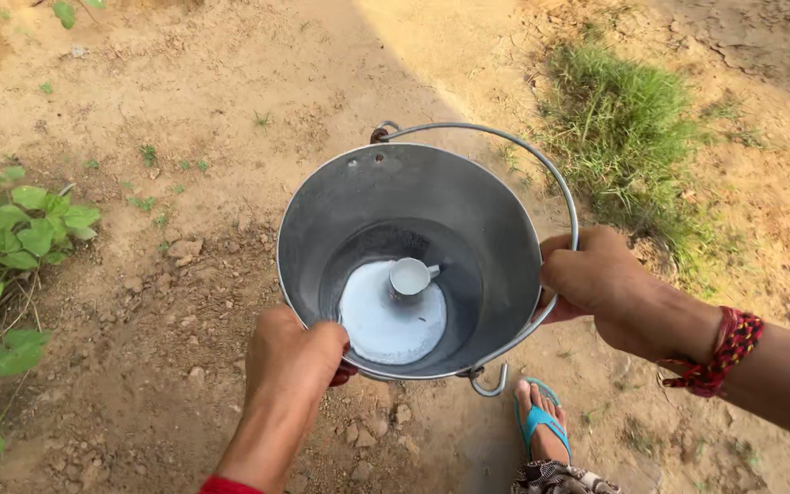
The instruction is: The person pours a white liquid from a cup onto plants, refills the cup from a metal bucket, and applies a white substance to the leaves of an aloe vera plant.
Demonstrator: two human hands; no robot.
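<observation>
The round grey metal bucket [468,210] has a dull, brushed-looking inside, matt more than shiny, with a smooth thin steel wire handle [555,178] that catches a bit of light. Down in it sits a small metal cup [410,275], smooth and pale, in milky white liquid [386,320] with a flat, slightly glossy surface. The ground is dry brown dirt [166,302], rough and crumbly with little clods. The turquoise flip-flop [539,419] looks like smooth rubber, and the red wrist band [722,355] is woven thread.
</observation>
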